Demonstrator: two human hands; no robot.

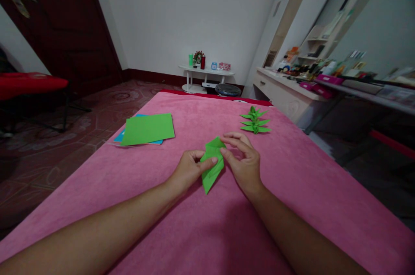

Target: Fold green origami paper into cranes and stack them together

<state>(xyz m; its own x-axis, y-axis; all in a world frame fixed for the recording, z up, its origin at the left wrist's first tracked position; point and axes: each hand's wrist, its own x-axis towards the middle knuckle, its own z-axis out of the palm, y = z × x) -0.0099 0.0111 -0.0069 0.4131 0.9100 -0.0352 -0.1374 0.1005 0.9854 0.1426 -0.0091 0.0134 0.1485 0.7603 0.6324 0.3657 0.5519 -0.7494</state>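
A partly folded piece of green paper (212, 169) is held just above the pink cloth, its lower end coming to a point. My left hand (192, 166) pinches its left side, the thumb lying flat across the front and the fingers behind. At the paper's upper right edge, my right hand (242, 159) grips it between thumb and fingertips. Beyond the right hand lie several folded green paper pieces (255, 124) with thin, spiky points. To the left rests a stack of paper sheets with a green sheet (149, 129) on top and blue showing beneath.
The pink cloth (181, 219) covers the surface before me. A low white stand (207, 68) with small items is by the far wall. On the right is a white dresser (288, 84) crowded with bottles. A red folding chair (32, 84) stands at left.
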